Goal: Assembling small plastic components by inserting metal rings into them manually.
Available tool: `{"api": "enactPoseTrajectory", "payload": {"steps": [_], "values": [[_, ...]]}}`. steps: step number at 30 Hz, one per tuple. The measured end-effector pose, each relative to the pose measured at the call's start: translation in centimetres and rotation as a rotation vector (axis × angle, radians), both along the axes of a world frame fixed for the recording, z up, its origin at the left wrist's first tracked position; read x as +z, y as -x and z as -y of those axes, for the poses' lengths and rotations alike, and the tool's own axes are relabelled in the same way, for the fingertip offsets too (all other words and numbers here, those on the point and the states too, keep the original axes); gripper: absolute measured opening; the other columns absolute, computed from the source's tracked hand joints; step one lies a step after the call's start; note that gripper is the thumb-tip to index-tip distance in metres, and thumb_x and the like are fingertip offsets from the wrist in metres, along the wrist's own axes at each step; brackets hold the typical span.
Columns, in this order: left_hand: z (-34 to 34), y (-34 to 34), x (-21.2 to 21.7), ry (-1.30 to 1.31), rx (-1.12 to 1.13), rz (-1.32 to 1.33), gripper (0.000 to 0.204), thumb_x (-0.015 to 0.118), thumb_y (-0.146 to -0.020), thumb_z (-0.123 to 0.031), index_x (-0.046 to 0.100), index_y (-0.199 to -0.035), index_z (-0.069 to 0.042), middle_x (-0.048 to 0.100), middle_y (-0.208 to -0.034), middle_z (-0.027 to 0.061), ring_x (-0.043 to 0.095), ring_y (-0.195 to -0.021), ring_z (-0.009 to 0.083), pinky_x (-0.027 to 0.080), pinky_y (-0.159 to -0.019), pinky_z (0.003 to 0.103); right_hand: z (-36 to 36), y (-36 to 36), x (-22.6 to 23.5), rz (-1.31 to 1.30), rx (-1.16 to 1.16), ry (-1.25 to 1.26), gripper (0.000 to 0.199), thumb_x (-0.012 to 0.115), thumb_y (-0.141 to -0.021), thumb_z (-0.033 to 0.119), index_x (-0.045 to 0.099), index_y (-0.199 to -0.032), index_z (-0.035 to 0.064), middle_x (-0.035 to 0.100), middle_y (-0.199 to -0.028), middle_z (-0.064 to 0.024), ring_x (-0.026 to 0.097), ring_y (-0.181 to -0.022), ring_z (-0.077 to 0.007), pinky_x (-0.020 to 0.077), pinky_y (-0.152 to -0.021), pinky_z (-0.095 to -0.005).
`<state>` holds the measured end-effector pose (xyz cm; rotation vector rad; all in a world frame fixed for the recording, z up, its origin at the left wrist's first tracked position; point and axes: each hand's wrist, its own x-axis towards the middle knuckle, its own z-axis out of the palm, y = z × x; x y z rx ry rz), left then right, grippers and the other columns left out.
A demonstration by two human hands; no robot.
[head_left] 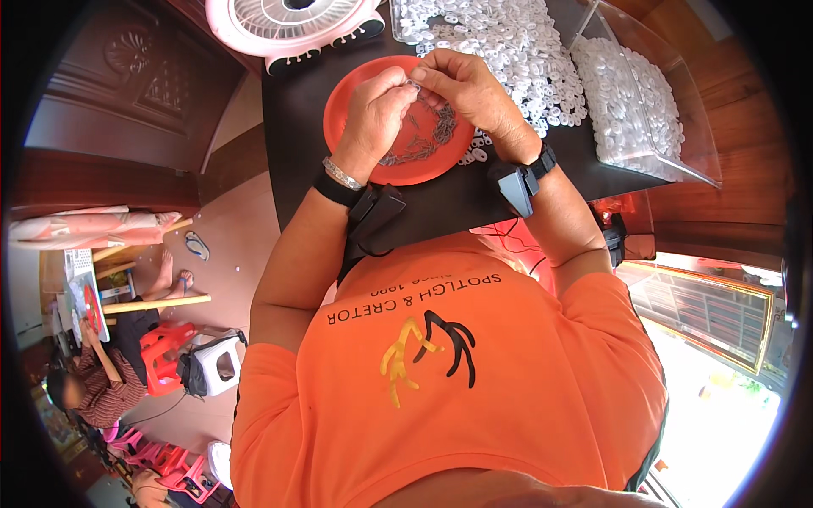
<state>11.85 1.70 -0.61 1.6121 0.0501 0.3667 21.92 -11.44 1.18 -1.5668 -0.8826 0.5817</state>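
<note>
Above a red round plate [405, 173], my left hand [373, 118] and my right hand [474, 95] meet fingertip to fingertip. A small pale grey piece [413, 85] is pinched between them, too small for its kind to be told. The thumb and forefinger of each hand are closed on it. Under my hands, a tangle of thin grey metal chain [442, 127] lies on the plate, partly hidden by my fingers. To the right of the plate spreads a large heap of small white oval pieces with holes [525, 59]; a few lie by the plate's right rim.
A clear plastic bin [652, 152] full of white pieces [631, 106] stands on the dark table [296, 110] at right. A pink-rimmed fan [292, 38] stands at the far left. Off to the left, another person [106, 377] sits beside red and white stools [224, 364].
</note>
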Motion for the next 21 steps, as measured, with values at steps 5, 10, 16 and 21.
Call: {"api": "enactPoseTrajectory", "payload": {"steps": [5,10,16,21], "values": [[-0.23,-0.04,-0.06,-0.071,0.022,0.014,0.018,0.047,-0.085,-0.015,0.050,-0.072,-0.003,0.044,-0.060,-0.0018,0.039,-0.050,0.0056,0.032,-0.047,0.020,0.07,-0.32,0.01,0.036,-0.042,-0.033,0.021,0.058,-0.089,0.022,0.059,-0.085,0.0011,0.055,-0.067,0.0013,0.050,-0.061,-0.0054,0.0426,-0.057,-0.0201],[-0.28,0.10,0.00,-0.035,0.008,-0.020,0.016,0.051,-0.083,-0.013,0.053,-0.072,-0.001,0.046,-0.060,-0.0017,0.041,-0.056,0.0063,0.033,-0.051,0.024,0.11,-0.23,0.14,0.042,-0.012,-0.033,0.021,0.059,-0.088,0.022,0.059,-0.083,0.0011,0.054,-0.064,0.0012,0.048,-0.058,-0.0054,0.0403,-0.054,-0.0204],[-0.44,-0.13,-0.29,-0.041,0.017,-0.007,0.016,0.052,-0.082,-0.013,0.053,-0.072,-0.001,0.046,-0.059,-0.0015,0.042,-0.056,0.0065,0.034,-0.051,0.024,0.14,-0.64,-0.20,0.064,-0.037,-0.037,0.022,0.060,-0.087,0.023,0.060,-0.082,0.0016,0.053,-0.062,0.0016,0.047,-0.057,-0.0052,0.0383,-0.051,-0.0207],[-0.33,-0.02,-0.12,-0.076,0.036,-0.017,0.016,0.052,-0.082,-0.013,0.052,-0.071,-0.001,0.047,-0.059,-0.0009,0.042,-0.056,0.0068,0.034,-0.051,0.024,0.15,-0.28,0.10,0.087,-0.018,-0.019,0.022,0.060,-0.086,0.023,0.060,-0.081,0.0015,0.053,-0.062,0.0015,0.047,-0.057,-0.0056,0.0386,-0.051,-0.0211]]}}
